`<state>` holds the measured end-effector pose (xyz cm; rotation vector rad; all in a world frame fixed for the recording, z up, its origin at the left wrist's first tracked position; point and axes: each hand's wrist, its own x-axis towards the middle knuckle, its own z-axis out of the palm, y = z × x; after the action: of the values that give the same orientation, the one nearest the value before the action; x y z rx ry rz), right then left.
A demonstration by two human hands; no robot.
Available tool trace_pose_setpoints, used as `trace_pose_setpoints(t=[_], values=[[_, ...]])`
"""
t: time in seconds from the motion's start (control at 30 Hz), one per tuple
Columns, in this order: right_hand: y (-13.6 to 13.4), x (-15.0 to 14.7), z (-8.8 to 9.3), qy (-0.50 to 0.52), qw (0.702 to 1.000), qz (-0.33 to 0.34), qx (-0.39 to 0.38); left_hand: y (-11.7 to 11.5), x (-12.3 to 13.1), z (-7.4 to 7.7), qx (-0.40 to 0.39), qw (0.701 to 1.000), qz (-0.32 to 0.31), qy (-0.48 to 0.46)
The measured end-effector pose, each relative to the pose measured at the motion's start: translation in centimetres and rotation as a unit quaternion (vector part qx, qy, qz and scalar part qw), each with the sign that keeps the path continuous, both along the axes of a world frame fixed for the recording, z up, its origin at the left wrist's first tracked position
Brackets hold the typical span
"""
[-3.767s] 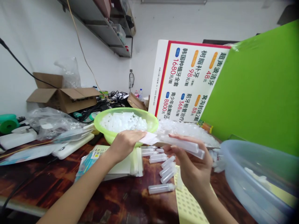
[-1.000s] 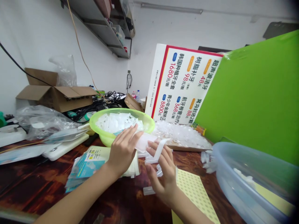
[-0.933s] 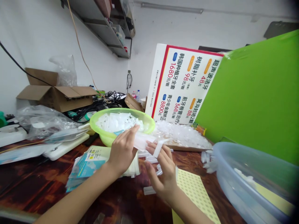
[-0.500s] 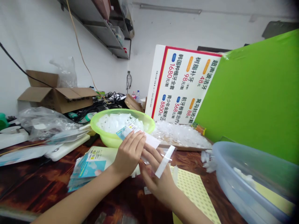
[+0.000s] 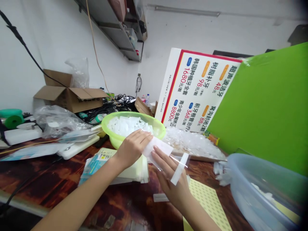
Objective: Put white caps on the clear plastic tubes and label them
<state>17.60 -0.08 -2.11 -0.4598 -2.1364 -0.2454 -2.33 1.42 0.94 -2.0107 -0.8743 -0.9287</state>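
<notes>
My left hand (image 5: 132,147) grips the upper end of a white card (image 5: 161,146), fingers bent over it. The card's lower part lies in a clear plastic bag (image 5: 179,159) with a white strip (image 5: 180,169) across its open end. That bag rests in my right hand (image 5: 172,179), its fingers on top and its thumb hidden underneath. Just below my left hand is a stack of bagged blue-and-white printed cards (image 5: 99,158). Behind my hands stands a green basin (image 5: 112,138) filled with small white pieces (image 5: 127,124).
At right are a blue translucent basin (image 5: 243,179) and a yellow sticker sheet (image 5: 204,202). Small clear pieces (image 5: 192,141) fill a tray under a leaning price board (image 5: 190,93). A cardboard box (image 5: 79,99), cables and crumpled plastic (image 5: 57,120) lie at back left.
The printed blue end of the card no longer shows past my left hand; mostly its white face is visible. The whole view has shifted, so things appear farther right.
</notes>
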Motion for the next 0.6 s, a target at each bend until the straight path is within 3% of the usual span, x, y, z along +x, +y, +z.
trace_pose_setpoints(t=[0.13, 0.27, 0.43, 0.6], values=[[-0.5, -0.1, -0.1, 0.005, 0.995, 0.038, -0.097, -0.7, 0.9, 0.1, 0.081, 0.995, 0.055, 0.01], [-0.2, 0.1, -0.5, -0.007, 0.988, 0.055, -0.141, -1.3, 1.4, 0.1, 0.108, 0.992, 0.069, 0.014], [0.0, 0.4, 0.0, -0.051, 0.989, 0.073, -0.122, -1.8, 1.6, -0.2, 0.109, 0.992, 0.058, -0.018], [0.2, 0.7, 0.6, -0.075, 0.994, 0.044, -0.06, -1.9, 1.7, -0.1, 0.123, 0.99, 0.064, -0.021]])
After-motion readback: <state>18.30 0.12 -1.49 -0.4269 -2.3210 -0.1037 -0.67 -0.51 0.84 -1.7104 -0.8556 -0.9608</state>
